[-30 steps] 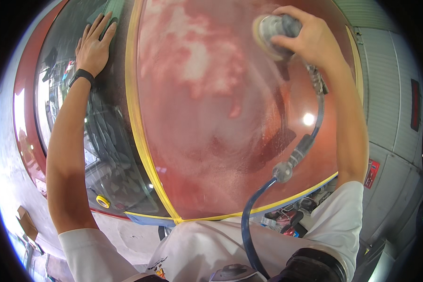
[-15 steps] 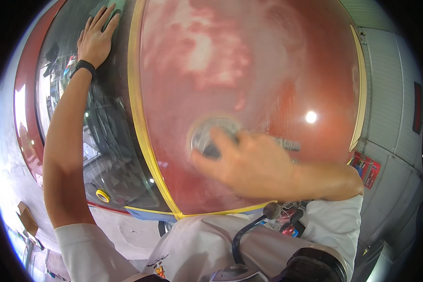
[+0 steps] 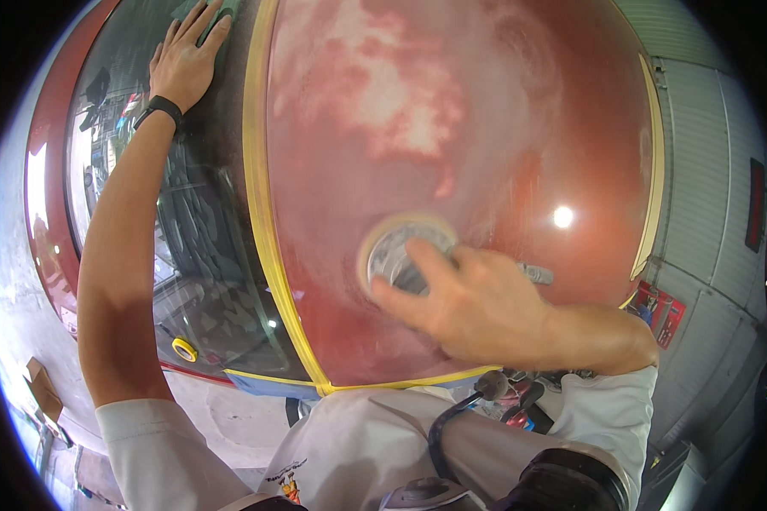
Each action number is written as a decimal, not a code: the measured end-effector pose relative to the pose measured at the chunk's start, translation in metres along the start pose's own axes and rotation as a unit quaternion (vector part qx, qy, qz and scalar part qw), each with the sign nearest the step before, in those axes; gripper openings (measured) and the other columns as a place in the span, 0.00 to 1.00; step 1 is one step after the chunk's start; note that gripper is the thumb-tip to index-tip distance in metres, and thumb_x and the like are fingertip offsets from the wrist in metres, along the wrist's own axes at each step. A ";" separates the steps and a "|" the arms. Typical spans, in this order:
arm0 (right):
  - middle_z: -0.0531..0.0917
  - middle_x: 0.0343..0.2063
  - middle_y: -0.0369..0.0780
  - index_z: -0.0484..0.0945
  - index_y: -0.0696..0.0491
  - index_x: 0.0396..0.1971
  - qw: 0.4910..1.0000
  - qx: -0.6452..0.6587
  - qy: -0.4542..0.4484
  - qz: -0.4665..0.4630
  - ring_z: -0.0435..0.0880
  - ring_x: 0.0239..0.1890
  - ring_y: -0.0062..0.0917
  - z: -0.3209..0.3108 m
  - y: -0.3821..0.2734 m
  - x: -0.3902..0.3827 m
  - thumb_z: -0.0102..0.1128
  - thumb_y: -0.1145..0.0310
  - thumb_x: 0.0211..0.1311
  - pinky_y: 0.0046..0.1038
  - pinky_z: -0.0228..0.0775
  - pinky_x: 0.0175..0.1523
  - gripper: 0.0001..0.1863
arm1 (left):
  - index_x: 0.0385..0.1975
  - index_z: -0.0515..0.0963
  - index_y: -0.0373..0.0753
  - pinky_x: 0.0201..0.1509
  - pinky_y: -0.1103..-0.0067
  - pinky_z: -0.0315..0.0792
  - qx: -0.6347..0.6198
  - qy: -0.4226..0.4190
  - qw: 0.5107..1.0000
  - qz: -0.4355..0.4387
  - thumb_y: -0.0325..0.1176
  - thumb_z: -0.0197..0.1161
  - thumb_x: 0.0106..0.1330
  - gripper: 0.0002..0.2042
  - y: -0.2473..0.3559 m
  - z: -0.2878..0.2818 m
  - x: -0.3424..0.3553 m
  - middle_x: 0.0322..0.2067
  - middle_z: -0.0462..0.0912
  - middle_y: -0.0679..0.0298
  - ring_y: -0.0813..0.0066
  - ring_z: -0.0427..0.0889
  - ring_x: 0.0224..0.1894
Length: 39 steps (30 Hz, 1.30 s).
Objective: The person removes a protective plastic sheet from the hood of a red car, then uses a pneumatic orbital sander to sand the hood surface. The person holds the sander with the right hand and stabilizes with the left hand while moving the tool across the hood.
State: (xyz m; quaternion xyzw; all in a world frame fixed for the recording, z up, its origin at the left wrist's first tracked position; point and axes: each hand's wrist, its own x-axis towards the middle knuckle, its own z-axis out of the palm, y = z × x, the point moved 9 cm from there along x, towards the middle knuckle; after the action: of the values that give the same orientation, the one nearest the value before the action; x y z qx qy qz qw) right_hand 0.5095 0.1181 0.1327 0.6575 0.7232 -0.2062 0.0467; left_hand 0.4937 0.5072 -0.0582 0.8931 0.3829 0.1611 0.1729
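Note:
My right hand [image 3: 486, 307] is wrapped over a round orbital sander [image 3: 392, 252], with thumb and fingers around its dark top. The sander's disc lies against the red car panel [image 3: 349, 332], where pale, dusty sanded patches spread ahead of the tool. A short grey end of the tool sticks out beyond my knuckles. Farther off to the left, my left hand [image 3: 183, 66] rests on the dark car glass [image 3: 204, 196], fingers stretched out and holding nothing that I can see. Yellow masking tape [image 3: 258, 170] runs along the border between glass and panel.
A roll of yellow tape [image 3: 184, 350] lies on the glass near its lower corner. Blue masking sheet [image 3: 273, 386] edges the near side. More tape [image 3: 654, 170] lines the panel's right edge. At the right are a red case [image 3: 659, 313] and a grey ribbed wall [image 3: 699, 153].
In the picture, the sander and my right hand have shifted slightly right and down. My left hand stays on the glass, and the whole view has moved a little.

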 end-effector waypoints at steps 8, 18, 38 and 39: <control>0.84 0.53 0.46 0.86 0.36 0.62 0.996 -0.017 0.009 0.090 0.92 0.32 0.44 -0.024 0.055 0.041 0.75 0.70 0.58 0.44 0.86 0.34 0.29 | 0.82 0.74 0.50 0.90 0.49 0.49 -0.004 0.002 1.000 0.000 0.55 0.50 0.88 0.29 0.002 -0.003 0.002 0.86 0.66 0.57 0.44 0.57 0.89; 0.85 0.59 0.44 0.88 0.40 0.60 0.986 0.023 0.034 0.161 0.93 0.44 0.46 -0.022 0.062 -0.023 0.84 0.71 0.51 0.44 0.89 0.42 0.33 | 0.81 0.75 0.48 0.90 0.51 0.50 0.004 0.003 1.000 -0.007 0.55 0.50 0.88 0.30 0.000 0.000 -0.001 0.86 0.66 0.57 0.45 0.57 0.89; 0.87 0.55 0.44 0.88 0.39 0.58 0.991 -0.005 0.028 0.129 0.93 0.40 0.44 -0.027 0.055 0.012 0.83 0.69 0.53 0.45 0.87 0.40 0.29 | 0.82 0.74 0.52 0.89 0.49 0.53 0.010 0.005 1.000 0.004 0.56 0.49 0.88 0.29 0.003 0.000 -0.005 0.86 0.66 0.57 0.42 0.58 0.88; 0.86 0.56 0.44 0.88 0.39 0.58 0.989 -0.007 0.023 0.143 0.94 0.41 0.43 -0.023 0.055 -0.005 0.84 0.68 0.53 0.44 0.88 0.40 0.29 | 0.82 0.74 0.52 0.89 0.48 0.53 0.006 0.004 1.000 0.006 0.56 0.50 0.88 0.29 0.003 0.001 -0.004 0.86 0.66 0.57 0.42 0.58 0.88</control>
State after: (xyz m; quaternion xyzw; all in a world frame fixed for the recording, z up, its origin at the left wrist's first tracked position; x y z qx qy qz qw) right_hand 0.5679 0.1244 0.1425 0.7581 0.6244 -0.1770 0.0640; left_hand 0.4931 0.5022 -0.0581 0.8956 0.3795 0.1636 0.1645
